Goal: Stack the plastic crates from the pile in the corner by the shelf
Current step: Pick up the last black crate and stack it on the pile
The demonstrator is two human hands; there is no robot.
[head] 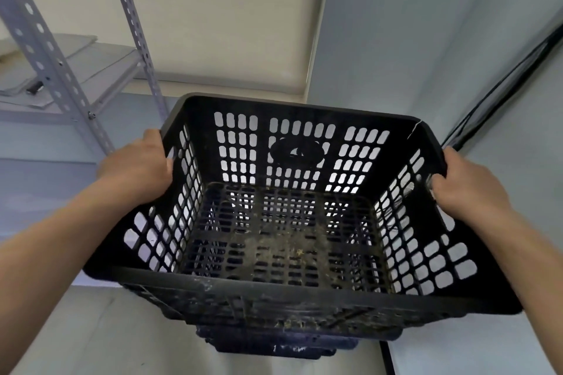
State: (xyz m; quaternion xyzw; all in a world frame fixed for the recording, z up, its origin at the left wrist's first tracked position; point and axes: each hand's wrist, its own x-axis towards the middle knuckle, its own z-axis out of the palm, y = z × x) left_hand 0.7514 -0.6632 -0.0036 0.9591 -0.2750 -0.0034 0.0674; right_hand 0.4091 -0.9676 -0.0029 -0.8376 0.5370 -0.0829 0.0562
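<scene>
Pale blue-grey walls meet in corner; cream roller blind far centre, grey slotted metal shelf far left, black cables far right. Black perforated plastic crate held centre, open top toward camera, dirt on base. Left hand grasps left rim, fingers curled over edge. Right hand grasps right rim likewise. More dark crates directly below, near bottom.

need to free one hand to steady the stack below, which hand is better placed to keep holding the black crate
Neither clearly. The left hand grips the left rim and the right hand the right rim of the black crate, at matching spots. The stack below sits centred, so lowering with both looks safer.
</scene>
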